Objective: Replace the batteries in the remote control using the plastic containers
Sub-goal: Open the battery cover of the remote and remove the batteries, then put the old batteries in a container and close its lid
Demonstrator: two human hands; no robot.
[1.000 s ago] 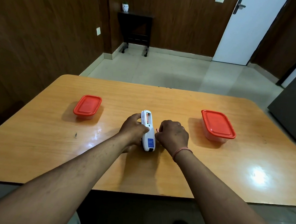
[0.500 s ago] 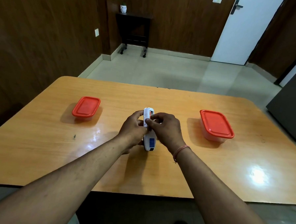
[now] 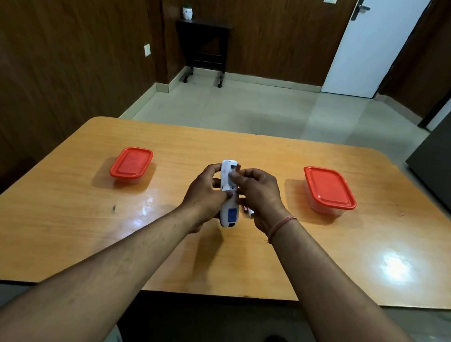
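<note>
My left hand (image 3: 204, 196) holds a white remote (image 3: 227, 182) over the middle of the table, back side up, with its battery compartment uncovered. My right hand (image 3: 257, 190) reaches over the compartment, and its fingertips pinch a reddish battery (image 3: 238, 168) at the far end. A loose battery (image 3: 249, 211) lies on the table under my right hand, partly hidden. Two clear plastic containers with shut red lids stand on the table: a small one (image 3: 131, 163) at the left and a larger one (image 3: 328, 188) at the right.
The glossy wooden table (image 3: 163, 246) has rounded far corners and its near edge is close to me. Beyond it are a tiled floor, a small dark side table (image 3: 203, 46) against the wood wall, and a white door (image 3: 369, 47).
My right hand moved from beside the remote onto the battery compartment. The remote rose slightly off the table in my left hand, and a battery now shows on the table under my right hand.
</note>
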